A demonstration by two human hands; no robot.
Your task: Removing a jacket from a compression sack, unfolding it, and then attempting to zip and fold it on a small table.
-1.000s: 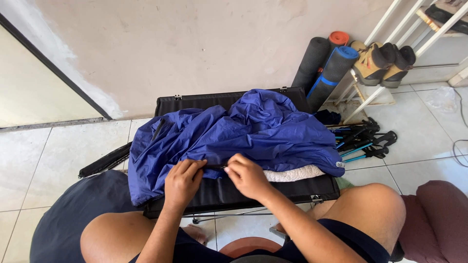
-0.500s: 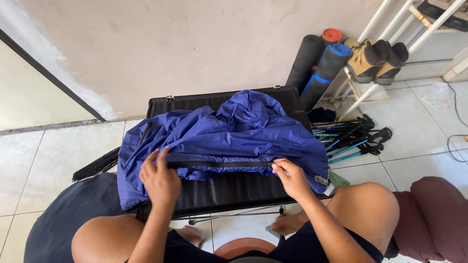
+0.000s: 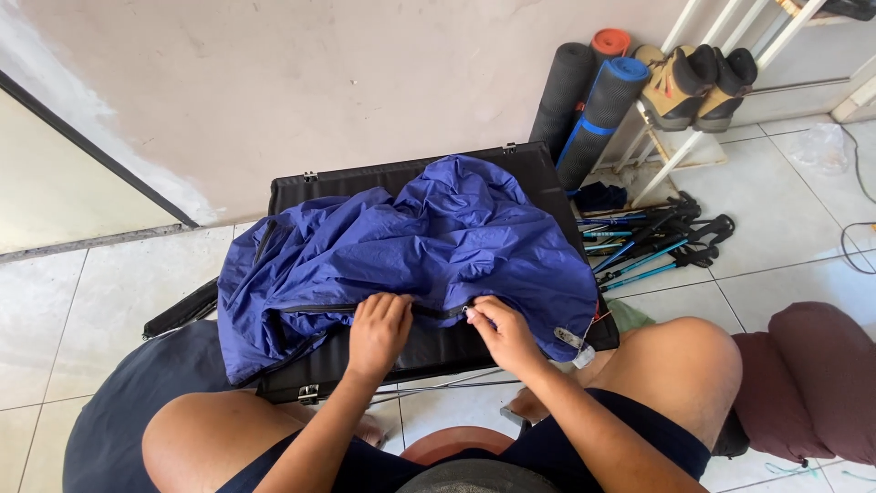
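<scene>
Zipping step: blue rain jacket [image 3: 411, 246] lies spread over the black folding table [image 3: 429, 351]. Left hand [image 3: 379, 333] presses flat, fingers together, on the zipper line [image 3: 365, 307]. Right hand [image 3: 500, 330] pinches the zipper pull [image 3: 468, 311]. Next move likely needs fabric held taut, pull drawn left.
</scene>
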